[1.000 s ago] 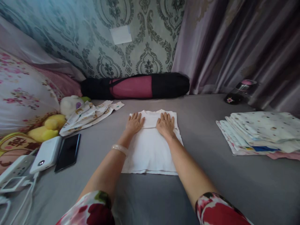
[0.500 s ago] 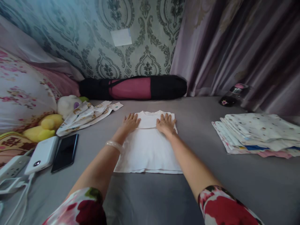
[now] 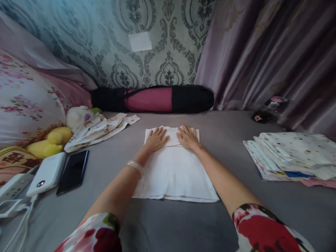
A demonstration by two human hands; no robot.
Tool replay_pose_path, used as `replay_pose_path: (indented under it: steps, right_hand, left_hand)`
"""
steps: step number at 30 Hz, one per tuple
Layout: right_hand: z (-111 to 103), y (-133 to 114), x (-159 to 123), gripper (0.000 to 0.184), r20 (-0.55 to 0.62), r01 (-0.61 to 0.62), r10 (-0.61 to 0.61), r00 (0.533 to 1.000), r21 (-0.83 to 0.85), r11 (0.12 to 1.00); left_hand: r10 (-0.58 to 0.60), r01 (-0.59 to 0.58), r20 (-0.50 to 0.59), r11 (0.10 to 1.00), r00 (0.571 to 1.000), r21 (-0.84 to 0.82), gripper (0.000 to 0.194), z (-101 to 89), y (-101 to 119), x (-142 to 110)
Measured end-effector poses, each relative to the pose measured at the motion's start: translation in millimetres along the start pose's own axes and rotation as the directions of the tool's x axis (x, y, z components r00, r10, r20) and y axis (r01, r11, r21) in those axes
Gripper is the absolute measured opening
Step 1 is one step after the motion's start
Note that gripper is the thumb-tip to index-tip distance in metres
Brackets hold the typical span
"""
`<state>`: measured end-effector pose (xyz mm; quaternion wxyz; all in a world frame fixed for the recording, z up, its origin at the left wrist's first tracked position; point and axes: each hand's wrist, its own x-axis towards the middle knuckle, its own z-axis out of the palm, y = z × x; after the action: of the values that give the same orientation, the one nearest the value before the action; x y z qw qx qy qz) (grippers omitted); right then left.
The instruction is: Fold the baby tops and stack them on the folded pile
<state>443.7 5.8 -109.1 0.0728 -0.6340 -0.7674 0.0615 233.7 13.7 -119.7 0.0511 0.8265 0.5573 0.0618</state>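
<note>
A white shirt (image 3: 174, 175) lies flat on the grey bed sheet in front of me, its far part showing a fold line across it and the wider hem toward me. My left hand (image 3: 156, 139) rests palm down on the far left part of the shirt, fingers spread. On the far right part, my right hand (image 3: 188, 137) also presses flat with fingers apart. Both hands cover some of the shirt's far edge. A pale bangle (image 3: 135, 166) circles my left wrist.
Folded clothes (image 3: 296, 154) are stacked at the right, with a dark bottle (image 3: 267, 111) behind. A black and pink long bag (image 3: 149, 99) lies along the wall. At left are a crumpled patterned garment (image 3: 98, 131), yellow plush toy (image 3: 52, 143), phone (image 3: 73, 171) and white power bank (image 3: 47, 175).
My left hand has slid inward, to the right, over the shirt. My right hand stays flat at the far right part. The whole view has shifted slightly.
</note>
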Motion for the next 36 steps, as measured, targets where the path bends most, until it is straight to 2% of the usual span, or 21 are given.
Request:
replay_pose_path:
  steps: [6,9,12,16,20,26,32,36]
  right_hand:
    - [3.1,-0.4,1.7,0.057,-0.005,-0.010,0.010,1.000,-0.016,1.000]
    - [-2.4,0.3,3.6,0.058,0.043,-0.016,0.016,0.999,-0.005,1.000]
    - [-12.3,0.6,-1.4,0.058,0.100,0.002,-0.006,0.995,0.042,0.999]
    - [-18.5,-4.3,-27.1,0.057,0.086,0.146,-0.151,0.985,0.064,0.987]
    - [-11.2,-12.4,-54.4,0.057,0.098,0.230,-0.235,0.967,0.062,0.971]
    - [-1.0,-14.6,-60.0,0.055,0.066,0.212,-0.213,0.975,0.035,0.977]
    - [-2.9,-14.9,-58.7,0.055,0.058,0.211,-0.212,0.975,0.033,0.977]
    - [-3.1,-22.3,-73.9,0.055,0.040,0.192,-0.193,0.980,0.029,0.981]
  left_hand:
    - [0.001,-0.001,0.013,1.000,1.000,0.015,0.066,1.4,-2.6,1.2]
    - [-0.008,0.006,0.039,1.000,0.999,0.027,0.064,-3.9,2.4,0.8]
    - [-0.010,0.009,0.017,0.996,1.000,0.091,0.063,-12.7,12.3,-5.7]
    - [0.105,-0.102,-0.020,0.987,0.994,0.126,0.061,-19.6,23.3,-28.8]
    - [0.225,-0.225,0.014,0.972,0.974,0.073,0.060,-11.7,21.5,-53.5]
    - [0.221,-0.219,-0.012,0.973,0.975,0.071,0.059,0.4,16.0,-60.9]
    - [0.201,-0.200,-0.003,0.976,0.980,0.083,0.057,-4.0,19.5,-59.8]
    - [0.166,-0.163,-0.018,0.981,0.986,0.101,0.057,-7.0,26.1,-69.8]
